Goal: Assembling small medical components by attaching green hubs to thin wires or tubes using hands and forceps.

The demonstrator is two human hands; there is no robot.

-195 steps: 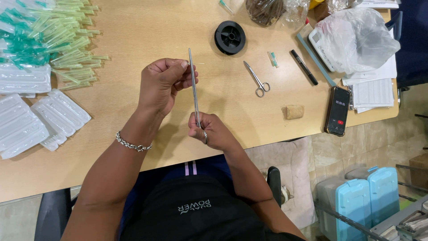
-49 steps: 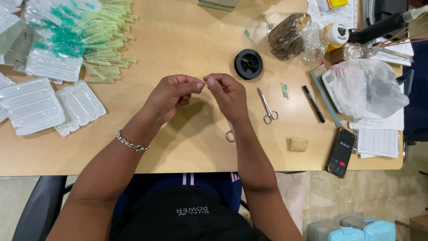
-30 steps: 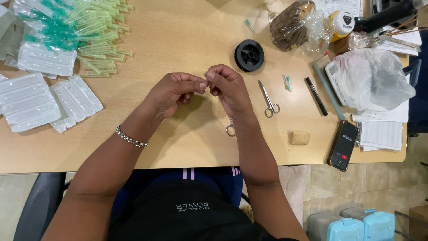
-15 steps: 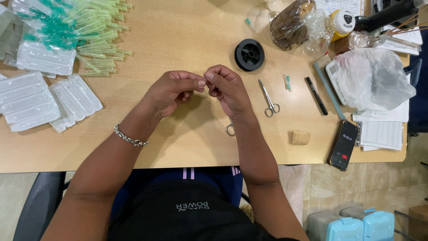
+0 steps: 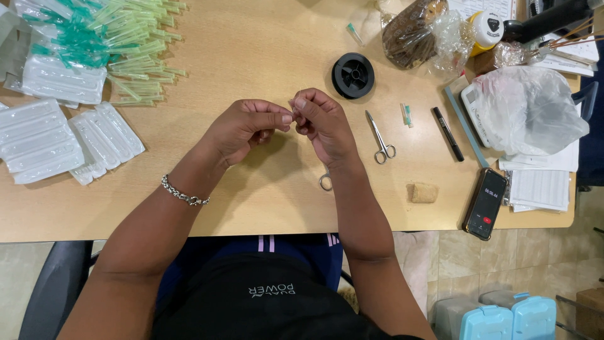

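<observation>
My left hand (image 5: 242, 129) and my right hand (image 5: 321, 123) meet fingertip to fingertip above the wooden table (image 5: 251, 38). Both pinch something tiny between thumb and fingers; it is too small to make out. A metal ring handle (image 5: 325, 181) pokes out from under my right wrist, and the rest of that tool is hidden. A chain bracelet (image 5: 182, 194) sits on my left wrist. A black spool (image 5: 353, 75) lies just beyond my right hand.
Small scissors (image 5: 380, 138), a teal-capped piece (image 5: 406, 114) and a black pen (image 5: 447, 133) lie to the right. Further right are a phone (image 5: 486, 203), a cork-like block (image 5: 423, 192) and a white plastic bag (image 5: 525, 110). Green needle caps (image 5: 126, 44) and clear blister packs (image 5: 44, 135) fill the left.
Earlier my hands held a long thin metal tool upright between them. Now they are pinched together at the fingertips, and over the last second they have barely moved.
</observation>
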